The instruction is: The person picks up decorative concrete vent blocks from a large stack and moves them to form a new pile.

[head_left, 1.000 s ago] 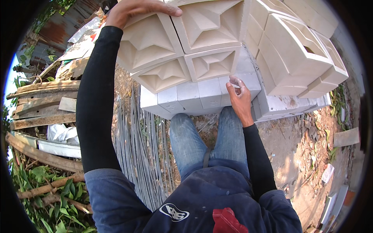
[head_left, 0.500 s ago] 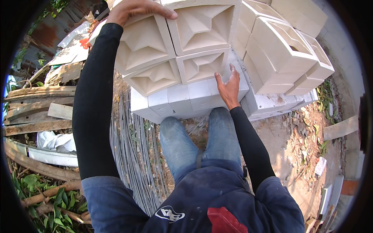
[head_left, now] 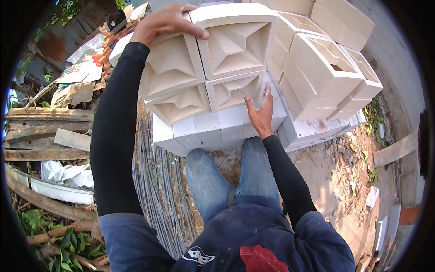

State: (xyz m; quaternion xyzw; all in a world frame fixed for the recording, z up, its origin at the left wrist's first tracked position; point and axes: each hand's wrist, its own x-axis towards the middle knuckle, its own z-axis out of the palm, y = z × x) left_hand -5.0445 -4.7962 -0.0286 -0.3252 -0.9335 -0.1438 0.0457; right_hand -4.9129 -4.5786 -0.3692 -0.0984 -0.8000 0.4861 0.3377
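Observation:
Cream ventilation blocks with sunken geometric faces stand stacked two high. My left hand point(head_left: 170, 25) is closed over the top of the upper left ventilation block point(head_left: 174, 63). Its thumb lies across the front, its tip against the edge of the upper right ventilation block point(head_left: 238, 47); its fingertips are partly hidden. My right hand point(head_left: 261, 113) is open, fingers and thumb spread, holding nothing. It hovers in front of the lower right ventilation block point(head_left: 233, 93); whether the thumb touches it I cannot tell. Below them lies a row of white blocks point(head_left: 210, 127), close to my knees.
More cream blocks point(head_left: 312, 68) stand on white blocks point(head_left: 308, 133) at the right. Thin metal rods point(head_left: 158, 181) lie beside my legs. Timber planks point(head_left: 47, 120) and leafy branches point(head_left: 68, 245) fill the left side. Dry leaves and rubble point(head_left: 355, 163) cover ground at right.
The blocks and both hands appear lower in the picture as the view has shifted. My left hand stays on the blocks; my right hand has shifted slightly left and stays open.

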